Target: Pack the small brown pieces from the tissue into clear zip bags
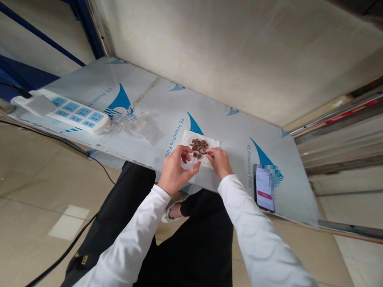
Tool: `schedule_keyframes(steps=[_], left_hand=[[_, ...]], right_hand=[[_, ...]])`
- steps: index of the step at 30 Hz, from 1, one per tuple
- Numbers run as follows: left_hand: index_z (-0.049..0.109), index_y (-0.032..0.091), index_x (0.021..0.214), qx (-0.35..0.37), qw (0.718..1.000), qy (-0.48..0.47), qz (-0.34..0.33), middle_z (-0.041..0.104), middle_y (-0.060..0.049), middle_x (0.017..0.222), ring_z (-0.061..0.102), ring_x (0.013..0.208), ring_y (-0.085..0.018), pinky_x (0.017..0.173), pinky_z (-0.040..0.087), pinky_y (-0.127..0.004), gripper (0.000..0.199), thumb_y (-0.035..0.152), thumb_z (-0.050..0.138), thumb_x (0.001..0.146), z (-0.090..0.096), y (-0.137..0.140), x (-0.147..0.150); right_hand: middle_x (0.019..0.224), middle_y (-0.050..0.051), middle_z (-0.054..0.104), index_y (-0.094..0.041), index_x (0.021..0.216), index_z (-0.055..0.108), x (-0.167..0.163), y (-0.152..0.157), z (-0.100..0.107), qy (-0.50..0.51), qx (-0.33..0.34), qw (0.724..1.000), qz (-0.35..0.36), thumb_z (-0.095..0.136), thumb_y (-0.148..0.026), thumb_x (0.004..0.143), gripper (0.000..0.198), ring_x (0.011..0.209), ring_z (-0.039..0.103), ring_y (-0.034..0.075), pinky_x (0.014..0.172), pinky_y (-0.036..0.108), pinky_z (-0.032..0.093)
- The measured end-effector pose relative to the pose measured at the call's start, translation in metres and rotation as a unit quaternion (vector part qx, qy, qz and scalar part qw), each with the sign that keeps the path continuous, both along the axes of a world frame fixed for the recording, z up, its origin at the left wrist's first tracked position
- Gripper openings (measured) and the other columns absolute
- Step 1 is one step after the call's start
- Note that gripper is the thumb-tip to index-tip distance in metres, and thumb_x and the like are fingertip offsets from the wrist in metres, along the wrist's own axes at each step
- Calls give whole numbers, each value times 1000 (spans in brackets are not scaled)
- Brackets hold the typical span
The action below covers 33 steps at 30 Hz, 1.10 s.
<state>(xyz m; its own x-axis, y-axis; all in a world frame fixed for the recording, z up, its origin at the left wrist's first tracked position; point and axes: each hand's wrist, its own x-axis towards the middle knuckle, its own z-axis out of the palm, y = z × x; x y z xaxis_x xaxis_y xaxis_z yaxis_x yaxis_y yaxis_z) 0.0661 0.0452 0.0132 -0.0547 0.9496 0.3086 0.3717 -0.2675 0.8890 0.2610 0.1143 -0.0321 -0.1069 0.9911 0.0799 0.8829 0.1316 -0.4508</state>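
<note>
A heap of small brown pieces (199, 145) lies on a square of white paper (215, 143) near the table's front edge. My left hand (177, 170) is at the paper's near left corner, its fingers curled and its thumb out to the right. Between them is what looks like a small clear plastic bag with a reddish part (186, 157); the fingers partly hide it. From the right, my right hand (220, 161) reaches the heap, thumb and forefinger pinched together on what appears to be a small brown piece at its edge.
Clear plastic bags (148, 130) with red strips lie left of the paper. Farther left are a white power strip (77, 113) and black cable (46, 134). A phone (265, 189) rests on the right of the film-covered table (226, 124). A wall stands behind it.
</note>
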Motion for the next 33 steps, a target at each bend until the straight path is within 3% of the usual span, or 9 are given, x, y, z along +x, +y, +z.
schedule_keyframes(steps=[4, 8, 12, 15, 19, 22, 26, 29, 33], left_hand=[[51, 20, 94, -6, 1000, 3, -4, 58, 3, 73, 57, 67, -12, 70, 47, -26, 29, 24, 69, 71, -2, 1, 0], [51, 20, 94, -3, 1000, 5, -5, 59, 3, 72, 58, 67, -12, 70, 47, -26, 30, 23, 68, 70, 0, 1, -1], [51, 20, 94, 17, 1000, -5, -14, 62, 2, 77, 59, 67, -13, 68, 47, -26, 31, 24, 69, 68, 7, -1, 0], [51, 20, 92, 28, 999, -14, -32, 65, -1, 85, 61, 72, -14, 69, 47, -27, 30, 19, 67, 68, 14, -3, 1], [50, 19, 94, 31, 998, -30, -42, 65, -2, 87, 61, 76, -15, 71, 48, -27, 32, 14, 65, 67, 19, -5, 1], [48, 19, 98, 36, 997, -41, -50, 63, -3, 89, 60, 75, -15, 71, 48, -28, 37, 20, 69, 67, 24, -5, -3], [47, 18, 110, 27, 989, -72, -128, 62, -7, 100, 59, 80, -16, 73, 48, -30, 57, 22, 74, 61, 32, -5, -12], [54, 18, 106, -22, 967, -180, -179, 64, -8, 100, 60, 84, -16, 75, 49, -29, 33, 26, 66, 76, 36, -4, -20], [63, 16, 84, -53, 944, -297, -136, 67, -5, 83, 60, 75, -14, 73, 48, -27, 18, 34, 62, 84, 42, -2, -20]], right_hand=[[81, 7, 73, -17, 80, 74, 1, 3, 5, 26, 10, 999, -30, 62, -5, 73, 19, 73, 68, 18, 77, 32, 54], [90, 8, 74, -16, 93, 72, -14, -19, 41, 92, 43, 994, -50, 60, -19, 82, 17, 76, 69, 18, 77, 32, 56], [98, 6, 73, -20, 99, 71, -49, -58, 95, 229, 50, 971, 51, 62, -28, 84, 20, 81, 70, 17, 76, 29, 56], [92, 4, 74, -22, 93, 73, -69, -73, 121, 165, 49, 978, 120, 66, -20, 81, 14, 80, 68, 17, 75, 30, 55], [93, 4, 73, -23, 95, 73, -73, -73, 131, 59, 64, 978, 188, 65, -22, 84, 13, 90, 63, 21, 80, 35, 51], [97, 4, 72, -23, 93, 71, -67, -73, 135, 71, 56, 972, 216, 65, -27, 86, 11, 94, 62, 21, 83, 35, 50], [104, 5, 66, -20, 80, 70, -56, -73, 145, 97, 41, 973, 206, 68, -26, 83, 7, 92, 63, 18, 82, 31, 50], [108, 6, 64, -19, 79, 69, -45, -72, 151, 116, 24, 979, 166, 65, -29, 84, 11, 88, 64, 17, 75, 28, 51], [86, 4, 70, -19, 81, 69, -38, -73, 152, 211, -26, 970, 117, 70, -36, 79, 17, 77, 65, 17, 72, 29, 51]])
